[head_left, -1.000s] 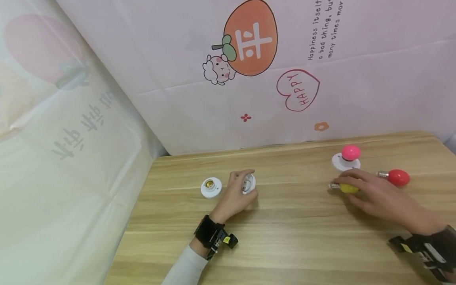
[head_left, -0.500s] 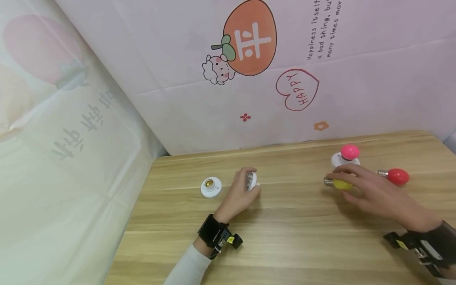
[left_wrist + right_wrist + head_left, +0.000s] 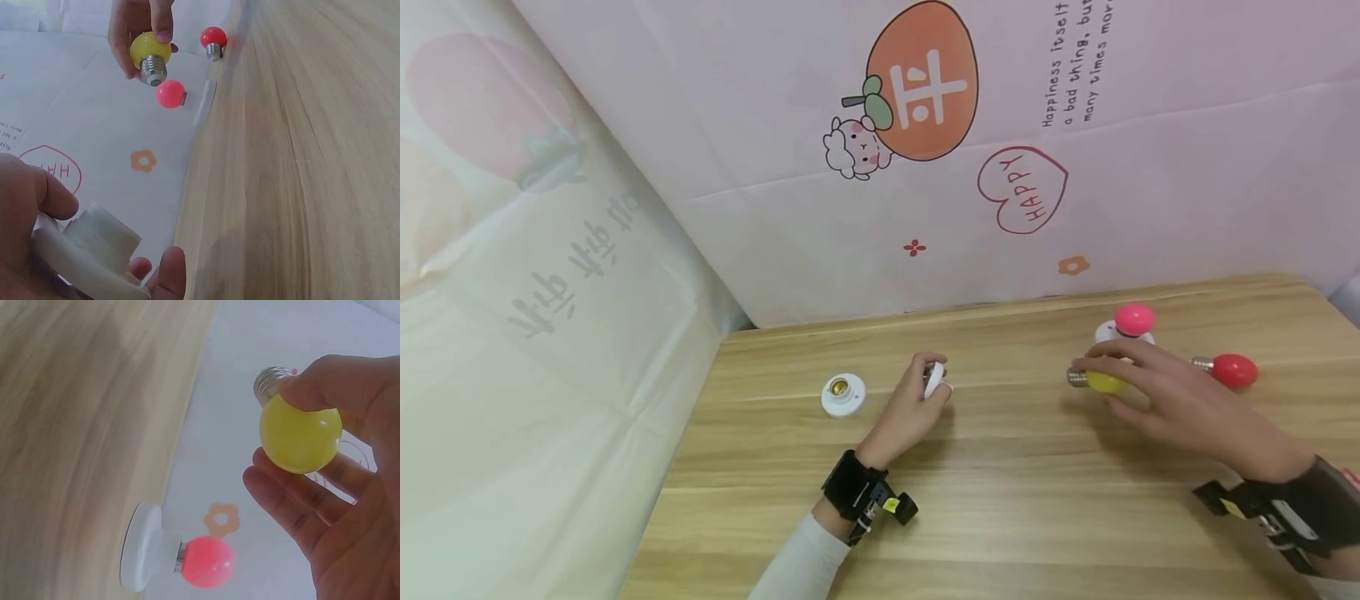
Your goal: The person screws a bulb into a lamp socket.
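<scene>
My left hand (image 3: 912, 412) grips a white bulb socket (image 3: 103, 240) by its round base, tilted up on edge with its neck facing right, off the table. My right hand (image 3: 1187, 400) holds a yellow light bulb (image 3: 301, 434) between thumb and fingers, its metal screw end pointing left toward the left hand. A pink bulb (image 3: 1135, 319) stands in a second white socket (image 3: 140, 547) just behind the right hand, which partly hides that socket in the head view. The red bulb (image 3: 1235, 370) lies on its side on the table, right of them.
Another white socket (image 3: 842, 394), with a brass-coloured inside and no bulb, sits on the wooden table (image 3: 1000, 500) left of the left hand. A printed pink-white cloth (image 3: 775, 250) hangs along the table's back edge, and a pale sheet (image 3: 587, 400) hangs at the left.
The left hand has shifted slightly right and turned its socket from underside showing to edge-on. My right hand has lifted the yellow bulb and carried it left a little.
</scene>
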{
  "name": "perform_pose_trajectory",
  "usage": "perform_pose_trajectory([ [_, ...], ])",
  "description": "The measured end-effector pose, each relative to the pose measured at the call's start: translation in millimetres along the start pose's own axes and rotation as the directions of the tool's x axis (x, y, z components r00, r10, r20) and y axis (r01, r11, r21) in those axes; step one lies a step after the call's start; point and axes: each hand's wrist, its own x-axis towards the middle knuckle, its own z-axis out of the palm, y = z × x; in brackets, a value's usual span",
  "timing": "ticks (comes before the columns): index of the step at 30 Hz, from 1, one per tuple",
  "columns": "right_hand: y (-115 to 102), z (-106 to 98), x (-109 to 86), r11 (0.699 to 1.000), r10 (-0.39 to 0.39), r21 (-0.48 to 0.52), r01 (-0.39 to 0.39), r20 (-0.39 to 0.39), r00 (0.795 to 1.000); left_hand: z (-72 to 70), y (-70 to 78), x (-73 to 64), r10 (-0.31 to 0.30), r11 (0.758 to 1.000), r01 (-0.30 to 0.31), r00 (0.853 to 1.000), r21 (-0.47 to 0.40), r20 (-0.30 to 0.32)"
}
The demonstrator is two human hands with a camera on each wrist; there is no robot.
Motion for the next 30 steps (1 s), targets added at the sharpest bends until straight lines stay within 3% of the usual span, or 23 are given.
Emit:
perform_pose_trajectory([
  [7, -6, -1, 6.6, 1.000, 0.021, -0.013, -0.021, 0.005, 1.000, 6.6, 2.8, 1.9, -0.031, 0.988, 0.037, 0.999, -0.150, 0.041],
  [14, -11, -2, 14.5, 0.999, 0.046, -0.015, -0.046, 0.019, 0.999, 13.5, 8.2, 1.1, -0.082, 0.939, 0.112, 0.991, -0.325, 0.106],
  [20, -16, -5, 21.8, 1.000, 0.026, -0.009, -0.026, 0.007, 1.000, 16.0, 17.1, -0.4, -0.110, 0.897, 0.151, 0.986, -0.415, 0.122],
  [24, -20, -7, 26.4, 1.000, 0.018, -0.007, -0.018, 0.004, 1.000, 21.6, 21.3, 1.7, -0.128, 0.867, 0.176, 0.983, -0.465, 0.134],
  [30, -27, -7, 33.6, 1.000, -0.005, 0.013, 0.005, 0.004, 1.000, 29.5, 24.5, 2.7, -0.154, 0.870, 0.209, 0.976, -0.446, 0.157],
])
